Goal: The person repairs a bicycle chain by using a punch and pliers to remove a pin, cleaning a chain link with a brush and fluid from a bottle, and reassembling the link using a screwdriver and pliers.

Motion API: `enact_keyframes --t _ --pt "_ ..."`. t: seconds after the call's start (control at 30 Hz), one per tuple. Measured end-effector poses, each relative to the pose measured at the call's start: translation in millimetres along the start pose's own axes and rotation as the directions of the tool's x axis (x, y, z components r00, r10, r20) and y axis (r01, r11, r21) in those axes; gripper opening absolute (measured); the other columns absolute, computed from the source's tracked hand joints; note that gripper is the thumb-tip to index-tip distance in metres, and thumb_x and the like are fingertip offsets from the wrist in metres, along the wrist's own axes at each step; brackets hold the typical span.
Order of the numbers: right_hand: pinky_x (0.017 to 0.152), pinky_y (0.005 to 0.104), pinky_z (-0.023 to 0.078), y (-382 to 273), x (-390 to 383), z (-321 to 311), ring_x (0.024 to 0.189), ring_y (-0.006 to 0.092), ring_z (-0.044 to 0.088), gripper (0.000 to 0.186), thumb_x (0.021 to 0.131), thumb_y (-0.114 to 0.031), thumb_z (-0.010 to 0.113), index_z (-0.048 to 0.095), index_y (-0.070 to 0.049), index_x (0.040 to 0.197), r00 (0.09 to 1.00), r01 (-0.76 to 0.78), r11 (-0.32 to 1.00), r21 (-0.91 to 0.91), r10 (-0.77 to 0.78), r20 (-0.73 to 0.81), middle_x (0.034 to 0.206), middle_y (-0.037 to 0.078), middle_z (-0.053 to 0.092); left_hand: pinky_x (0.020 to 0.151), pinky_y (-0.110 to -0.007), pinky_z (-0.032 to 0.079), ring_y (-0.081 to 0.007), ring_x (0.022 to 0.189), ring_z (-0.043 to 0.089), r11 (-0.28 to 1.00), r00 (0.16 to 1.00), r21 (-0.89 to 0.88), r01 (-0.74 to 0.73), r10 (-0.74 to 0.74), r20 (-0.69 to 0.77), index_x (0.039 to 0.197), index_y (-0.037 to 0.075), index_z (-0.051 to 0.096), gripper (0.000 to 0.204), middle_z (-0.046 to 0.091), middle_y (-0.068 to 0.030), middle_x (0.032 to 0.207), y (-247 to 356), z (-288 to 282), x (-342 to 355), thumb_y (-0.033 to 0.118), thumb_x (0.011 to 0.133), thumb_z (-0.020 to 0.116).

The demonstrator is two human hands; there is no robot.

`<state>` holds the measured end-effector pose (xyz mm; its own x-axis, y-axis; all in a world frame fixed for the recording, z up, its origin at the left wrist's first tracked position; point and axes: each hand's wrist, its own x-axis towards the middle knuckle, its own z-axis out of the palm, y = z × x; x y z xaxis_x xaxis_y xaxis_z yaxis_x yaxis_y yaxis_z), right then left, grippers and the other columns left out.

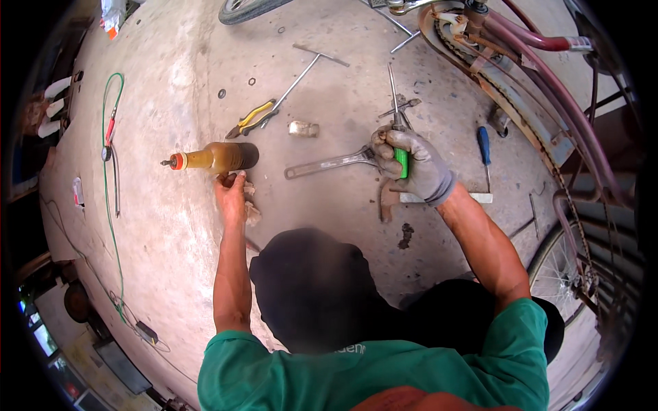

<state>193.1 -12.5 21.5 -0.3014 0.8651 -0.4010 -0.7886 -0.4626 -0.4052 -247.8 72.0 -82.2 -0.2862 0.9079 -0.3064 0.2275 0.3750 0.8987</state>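
My bare left hand (230,193) grips the brown glass bottle (232,157), which lies sideways with its capped neck pointing left. Pale scraps (251,209) lie beside that hand. My gloved right hand (410,164) is closed on a green-handled screwdriver (401,164), its shaft pointing forward. Under and beside it lie an adjustable wrench (322,163) and a hammer (445,198). A blue screwdriver (484,144) lies to the right. Yellow-handled pliers (250,118), a T-wrench (295,81) and a pale metal piece (303,129) lie ahead on the concrete floor (164,103).
A maroon bicycle frame (569,96) with chain and wheel (552,274) fills the right side. A tyre (236,15) and more T-wrenches (404,38) are at the top. A green hose with gauge (107,152) and cables run along the left, beside dark clutter at the edge.
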Motion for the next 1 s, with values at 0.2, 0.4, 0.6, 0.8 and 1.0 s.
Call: enact_keyframes --t 0.2,0.4,0.6,0.8,1.0 --pt "0.055 0.0248 0.038 4 -5 4 0.063 0.0096 0.045 0.022 0.103 -0.021 0.058 0.063 -0.002 0.113 0.997 -0.067 0.995 -0.074 0.064 -0.036 0.085 0.001 0.056 0.075 -0.026 0.050 -0.0112 0.084 0.062 0.993 0.939 -0.031 -0.113 0.117 0.322 0.106 -0.002 0.072 0.016 0.068 -0.0045 0.098 66 64 -84 0.009 0.094 0.074" --pt "0.058 0.0255 0.042 1 -10 16 0.067 0.0094 0.050 0.026 0.101 -0.023 0.063 0.066 -0.001 0.113 0.996 -0.076 0.972 -0.221 0.065 -0.059 0.087 0.002 0.060 0.084 -0.030 0.050 -0.0180 0.093 0.063 0.764 0.453 -0.252 -0.593 0.576 0.681 0.109 -0.003 0.073 0.022 0.068 -0.0098 0.101 180 141 -113 -0.001 0.087 0.075" --pt "0.057 0.0252 0.042 0 -21 32 0.067 0.0097 0.052 0.026 0.101 -0.024 0.063 0.066 0.000 0.112 0.993 -0.090 0.933 -0.348 0.055 -0.108 0.087 0.003 0.062 0.080 -0.032 0.051 -0.0221 0.088 0.065 0.702 0.324 -0.284 -0.653 0.599 0.733 0.104 0.000 0.073 0.019 0.068 -0.0110 0.098 189 156 -118 0.000 0.085 0.077" --pt "0.061 0.0250 0.045 -6 -29 42 0.070 0.0095 0.055 0.025 0.101 -0.024 0.063 0.066 -0.001 0.110 0.991 -0.098 0.909 -0.404 0.051 -0.125 0.087 0.003 0.062 0.069 -0.035 0.054 -0.0283 0.082 0.067 0.523 0.241 -0.256 -0.813 0.703 0.670 0.097 0.001 0.070 0.018 0.066 -0.0129 0.093 191 159 -124 0.000 0.082 0.079" --pt "0.062 0.0254 0.046 -2 -34 54 0.071 0.0091 0.055 0.025 0.101 -0.025 0.063 0.066 -0.001 0.110 0.989 -0.076 0.889 -0.451 0.010 -0.146 0.086 0.002 0.062 0.072 -0.034 0.051 -0.0279 0.082 0.063 0.477 0.216 -0.276 -0.835 0.744 0.632 0.098 0.001 0.067 0.017 0.064 -0.0140 0.091 187 155 -128 -0.003 0.084 0.075"
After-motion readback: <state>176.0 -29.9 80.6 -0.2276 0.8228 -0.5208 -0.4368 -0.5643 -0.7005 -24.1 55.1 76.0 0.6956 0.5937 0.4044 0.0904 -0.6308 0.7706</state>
